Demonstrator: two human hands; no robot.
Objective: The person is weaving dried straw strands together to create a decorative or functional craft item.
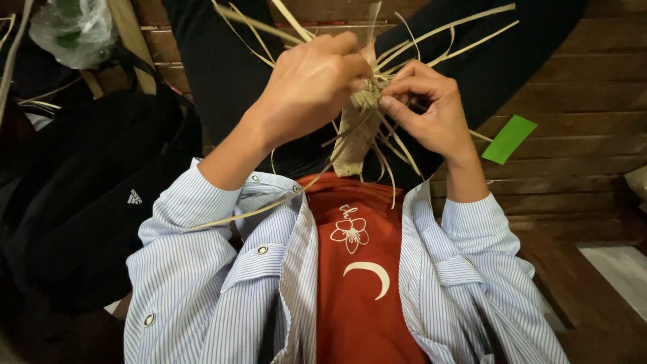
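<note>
My left hand (306, 84) and my right hand (428, 108) meet in front of my chest, both gripping a small woven piece of pale dried leaf strips (357, 138). Loose strip ends (445, 34) fan out above and to the sides of my fingers. One long strip (249, 212) trails down across my left sleeve. A flat woven part hangs below the hands. The spot where the fingers pinch is partly hidden by my left hand.
A black bag (87, 189) lies at my left. A clear plastic bag (74, 27) sits at the top left. A green paper slip (509, 138) lies on the brown wooden boards (579, 101) at right. My legs in black stretch ahead.
</note>
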